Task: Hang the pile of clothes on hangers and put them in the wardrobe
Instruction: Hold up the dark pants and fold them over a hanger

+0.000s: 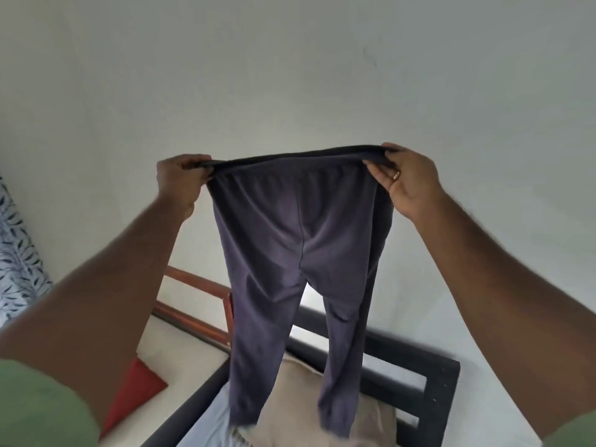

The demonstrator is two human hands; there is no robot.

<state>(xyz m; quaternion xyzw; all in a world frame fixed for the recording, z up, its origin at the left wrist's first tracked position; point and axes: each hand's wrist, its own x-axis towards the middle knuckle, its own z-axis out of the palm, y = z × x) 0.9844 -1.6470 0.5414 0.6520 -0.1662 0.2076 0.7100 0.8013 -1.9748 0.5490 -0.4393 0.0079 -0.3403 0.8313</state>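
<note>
Two hands are raised before a pale wall [290,75], with dark grey-purple trousers [300,253] stretched between them by the waistband. At far left a leaf-patterned cloth [16,253] is seen; lower down, a red cushion [135,391] on a white mattress [180,359]. Left hand [180,182] — fingers curled round one waistband end. Trouser legs hang over a beige pillow [290,411] by a black bed frame [419,366]. Right hand [406,182] — the other end is pinched; a ring [396,175] is worn.
</note>
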